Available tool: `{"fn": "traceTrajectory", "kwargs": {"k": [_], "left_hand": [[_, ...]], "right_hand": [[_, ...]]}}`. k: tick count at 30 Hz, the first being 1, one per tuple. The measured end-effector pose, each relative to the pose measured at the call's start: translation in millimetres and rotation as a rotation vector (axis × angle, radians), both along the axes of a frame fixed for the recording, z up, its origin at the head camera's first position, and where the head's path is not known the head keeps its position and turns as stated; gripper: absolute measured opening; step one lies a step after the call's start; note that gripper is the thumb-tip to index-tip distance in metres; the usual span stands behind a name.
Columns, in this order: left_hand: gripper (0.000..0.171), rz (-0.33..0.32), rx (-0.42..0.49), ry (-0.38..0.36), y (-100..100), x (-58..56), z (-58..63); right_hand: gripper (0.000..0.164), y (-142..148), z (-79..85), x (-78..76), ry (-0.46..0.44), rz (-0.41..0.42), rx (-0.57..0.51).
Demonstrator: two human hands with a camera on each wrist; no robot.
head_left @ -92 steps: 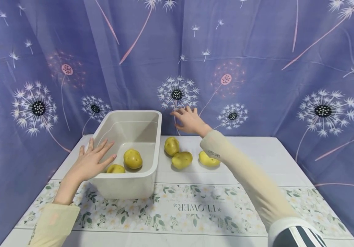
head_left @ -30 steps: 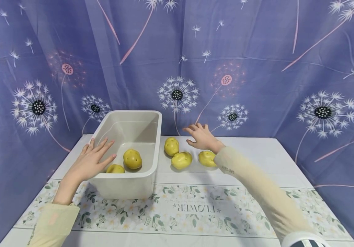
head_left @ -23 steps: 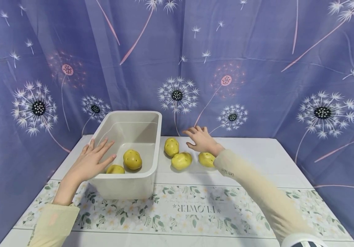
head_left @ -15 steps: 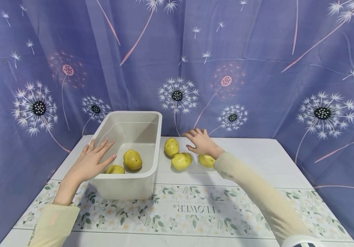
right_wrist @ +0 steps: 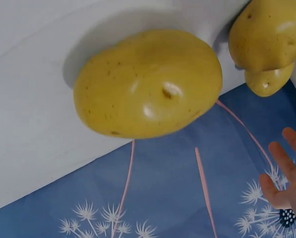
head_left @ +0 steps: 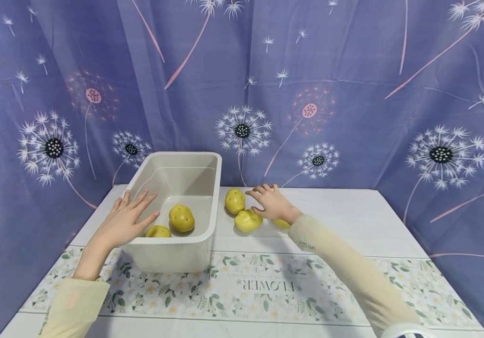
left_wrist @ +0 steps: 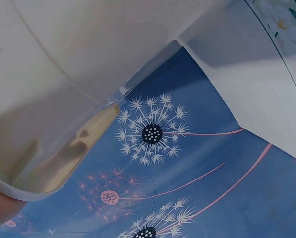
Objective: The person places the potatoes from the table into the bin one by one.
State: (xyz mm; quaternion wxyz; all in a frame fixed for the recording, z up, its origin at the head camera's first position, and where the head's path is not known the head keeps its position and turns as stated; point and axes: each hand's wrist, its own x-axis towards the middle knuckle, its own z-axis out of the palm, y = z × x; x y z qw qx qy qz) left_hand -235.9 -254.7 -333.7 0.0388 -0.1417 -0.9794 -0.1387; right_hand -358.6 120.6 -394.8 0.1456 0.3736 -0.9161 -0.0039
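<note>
My left hand (head_left: 125, 220), fingers spread, rests at the near left rim of a pale grey plastic bin (head_left: 214, 220). Two potatoes lie inside it, one in the middle (head_left: 181, 218) and another potato (head_left: 158, 231) half hidden by the near wall. My right hand (head_left: 273, 203) hovers, fingers loosely bent and holding nothing, just right of two potatoes outside the bin: a back potato (head_left: 235, 202) and a front potato (head_left: 248, 220). Under the wrist a third potato (head_left: 281, 224) is mostly covered. The right wrist view shows that potato (right_wrist: 148, 84) large, with part of my fingers at lower right.
A white tabletop (head_left: 334, 220) carries a floral printed band (head_left: 267, 286) along its front. A purple dandelion curtain (head_left: 351, 94) closes off the back and both sides. The bin stands at the left, near the back edge.
My right hand has come down from in front of the curtain to the potatoes, lately shifting slightly left and lower. The left hand, bin and potatoes have stayed put.
</note>
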Motion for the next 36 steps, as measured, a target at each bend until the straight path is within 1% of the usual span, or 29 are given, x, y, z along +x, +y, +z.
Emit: {"fn": "traceTrajectory", "kwargs": {"k": [9,12,16,22,26,36], "left_hand": [[0.061,0.000,0.003,0.002,0,0.0,0.3],[0.062,0.001,0.004,0.002,0,0.4,0.8],[0.062,0.002,0.004,0.003,0,0.3,0.5],[0.063,0.000,0.004,0.009,0,-0.1,-0.6],[0.062,-0.002,0.005,0.011,0,0.0,-0.8],[0.063,-0.003,0.014,0.012,0,0.5,-0.6]], "right_hand": [[0.048,-5,-12.6,1.1,-0.024,-0.004,-0.001],[0.050,-6,-16.2,2.0,-0.056,-0.011,0.001],[0.052,-7,-20.4,3.5,-0.076,-0.020,0.016],[0.053,-9,-27.8,4.1,-0.077,-0.024,0.024],[0.055,-10,-30.4,4.7,-0.097,-0.033,0.021],[0.057,-12,-33.4,7.9,-0.096,-0.012,0.030]]}}
